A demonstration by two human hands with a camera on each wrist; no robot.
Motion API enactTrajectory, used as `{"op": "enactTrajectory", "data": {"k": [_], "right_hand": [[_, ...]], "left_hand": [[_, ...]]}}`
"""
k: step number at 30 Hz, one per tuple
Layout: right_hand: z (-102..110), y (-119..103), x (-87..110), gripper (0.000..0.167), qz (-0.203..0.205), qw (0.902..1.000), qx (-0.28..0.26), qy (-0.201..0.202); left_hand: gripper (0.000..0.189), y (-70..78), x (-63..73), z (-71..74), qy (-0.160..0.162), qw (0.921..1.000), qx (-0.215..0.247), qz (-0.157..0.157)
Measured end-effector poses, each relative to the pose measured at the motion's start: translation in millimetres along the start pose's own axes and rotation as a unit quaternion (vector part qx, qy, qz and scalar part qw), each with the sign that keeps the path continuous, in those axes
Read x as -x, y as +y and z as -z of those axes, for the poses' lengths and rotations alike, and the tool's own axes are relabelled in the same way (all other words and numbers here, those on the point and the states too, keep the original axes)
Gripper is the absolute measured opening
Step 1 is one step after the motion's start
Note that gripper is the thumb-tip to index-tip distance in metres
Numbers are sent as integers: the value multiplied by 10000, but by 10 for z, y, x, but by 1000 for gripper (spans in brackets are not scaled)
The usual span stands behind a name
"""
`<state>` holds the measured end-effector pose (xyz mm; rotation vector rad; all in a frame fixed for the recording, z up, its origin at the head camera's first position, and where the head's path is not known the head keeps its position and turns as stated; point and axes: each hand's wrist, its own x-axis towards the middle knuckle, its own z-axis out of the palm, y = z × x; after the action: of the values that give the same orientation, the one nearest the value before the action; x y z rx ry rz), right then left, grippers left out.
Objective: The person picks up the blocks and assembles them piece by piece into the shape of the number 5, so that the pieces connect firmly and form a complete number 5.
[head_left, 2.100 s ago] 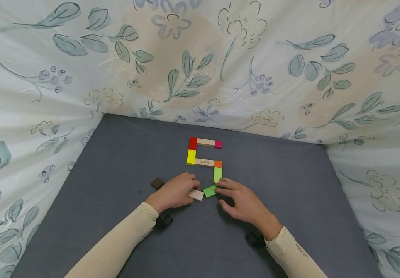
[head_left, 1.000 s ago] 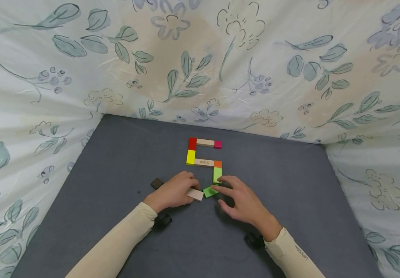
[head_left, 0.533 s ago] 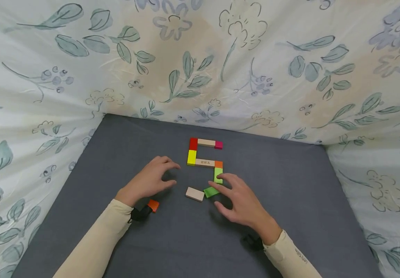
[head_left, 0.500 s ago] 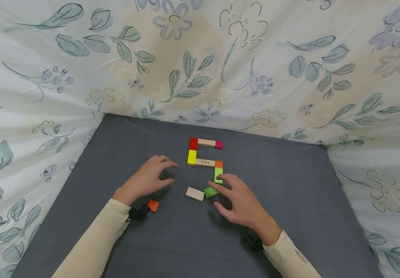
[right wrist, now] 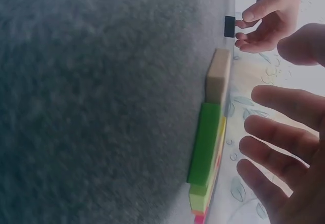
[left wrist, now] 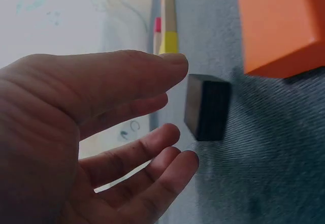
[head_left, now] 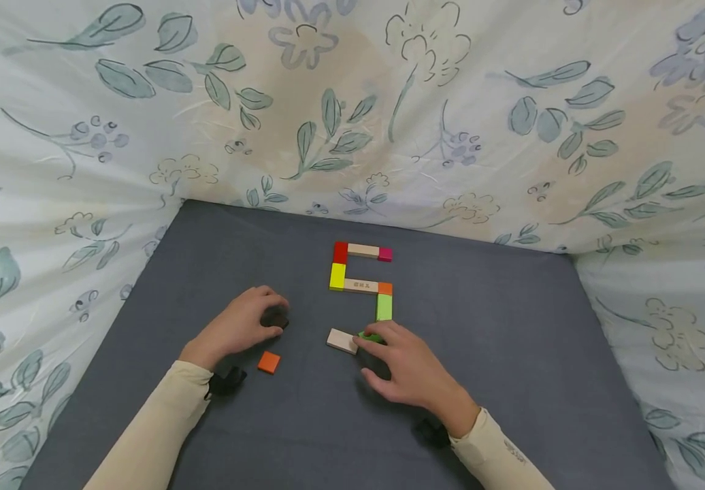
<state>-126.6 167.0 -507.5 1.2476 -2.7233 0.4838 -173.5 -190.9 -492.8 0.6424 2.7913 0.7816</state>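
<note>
My left hand (head_left: 236, 327) hovers over a black block (head_left: 275, 318), its thumb and fingers spread to either side. In the left wrist view a gap shows between the fingertips and the black block (left wrist: 209, 107). My right hand (head_left: 416, 371) is held above the green block (head_left: 369, 336), partly covering it in the head view. Its fingers are loosely spread and hold nothing; in the right wrist view they are apart from the green block (right wrist: 205, 142). A pale wooden block (head_left: 342, 341) lies at an angle, its end close to the green one.
A row of blocks bends across the grey cloth: magenta (head_left: 385, 254), pale, red (head_left: 340, 252), yellow (head_left: 337, 276), a pale printed one (head_left: 361, 286), orange (head_left: 384, 288) and light green (head_left: 384, 307). A loose orange block (head_left: 269, 362) lies near my left wrist. Patterned fabric (head_left: 352, 122) surrounds the surface.
My left hand has let go of the pale block and moved left to the black block. My right hand has shifted slightly left and nearer, over the green block.
</note>
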Motion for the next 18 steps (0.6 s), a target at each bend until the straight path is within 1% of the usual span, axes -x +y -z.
{"op": "enactTrajectory", "data": {"k": [8,14,18], "right_hand": [[-123,19,-22,47,-26,9996,171,-218],[-130,6,-28,47,-124,9994,161,-283],[-126,-8,-32,47,-175,9992,173,-319]], "left_hand": [[38,-22,12,-61,29,10000,19,-36],[37,-31,4,-86,20,10000,-12,8],[36,-31,8,-100,-8,10000,54,20]]}}
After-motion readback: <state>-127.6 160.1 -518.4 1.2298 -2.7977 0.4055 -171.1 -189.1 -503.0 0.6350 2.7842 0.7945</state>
